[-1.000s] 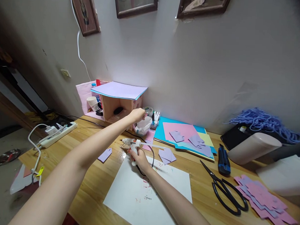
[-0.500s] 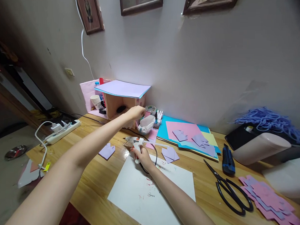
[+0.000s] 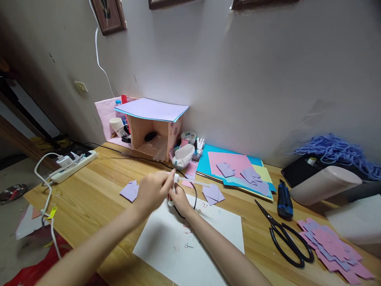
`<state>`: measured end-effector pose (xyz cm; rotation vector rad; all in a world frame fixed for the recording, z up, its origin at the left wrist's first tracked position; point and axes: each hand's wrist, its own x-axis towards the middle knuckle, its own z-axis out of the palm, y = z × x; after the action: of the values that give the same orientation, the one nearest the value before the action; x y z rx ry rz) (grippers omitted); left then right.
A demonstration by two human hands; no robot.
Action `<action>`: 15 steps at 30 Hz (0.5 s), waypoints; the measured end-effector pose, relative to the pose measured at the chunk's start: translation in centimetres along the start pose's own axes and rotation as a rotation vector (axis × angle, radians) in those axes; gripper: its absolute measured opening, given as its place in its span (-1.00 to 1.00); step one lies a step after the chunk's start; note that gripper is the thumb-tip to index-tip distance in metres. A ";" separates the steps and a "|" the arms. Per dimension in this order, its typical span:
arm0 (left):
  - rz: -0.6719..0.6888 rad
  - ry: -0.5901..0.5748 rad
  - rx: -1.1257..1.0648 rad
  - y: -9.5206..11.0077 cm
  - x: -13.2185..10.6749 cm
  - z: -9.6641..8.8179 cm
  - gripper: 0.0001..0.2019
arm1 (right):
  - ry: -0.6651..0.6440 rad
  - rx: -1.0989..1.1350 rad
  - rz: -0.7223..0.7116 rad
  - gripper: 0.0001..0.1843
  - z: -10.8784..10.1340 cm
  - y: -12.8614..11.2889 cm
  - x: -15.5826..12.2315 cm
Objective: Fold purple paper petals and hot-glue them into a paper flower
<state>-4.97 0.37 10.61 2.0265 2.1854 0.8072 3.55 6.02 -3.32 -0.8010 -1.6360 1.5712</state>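
Probably light and stiff but hot at its hidden tip, the gun [image 3: 176, 178] is best held by the handle, where our right hand [image 3: 180, 201] wraps it by the far edge of the sheet [image 3: 212, 248], while our left hand [image 3: 154, 191] covers its front, gripping what, if anything, we cannot tell.

The wooden table [image 3: 82, 202] carries a white sheet [image 3: 162, 242] with coloured marks and, near it, 2 clusters of lilac paper [image 3: 130, 191]. To the right lie black scissors [image 3: 278, 226], a blue-and-black cutter [image 3: 284, 201] and layered pink-and-lilac cutouts [image 3: 333, 248]; at the left edge, a white power strip [image 3: 73, 169]; behind, overlapping coloured sheets [image 3: 205, 160].
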 end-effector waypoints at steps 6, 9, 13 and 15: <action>-0.380 -0.045 -0.488 -4.1 -6.6 6.0 -0.71 | 0.020 0.048 -0.080 -0.64 0.5 -1.7 -0.3; -0.406 0.025 -0.662 -5.1 -5.6 7.2 -0.72 | -0.031 0.052 -0.096 -0.62 1.0 -1.7 -0.4; -0.372 0.041 -0.807 -5.4 -4.7 7.3 -0.75 | -0.076 -0.100 -0.132 -0.63 0.2 -2.1 -0.4; -0.379 0.061 -0.826 -5.6 -4.8 7.4 -0.75 | -0.189 -0.248 -0.134 -0.67 -1.6 -3.0 -0.2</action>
<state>-6.59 -1.67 0.55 1.1641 1.7193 1.4012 5.12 6.49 -0.31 -0.6673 -2.0073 1.4031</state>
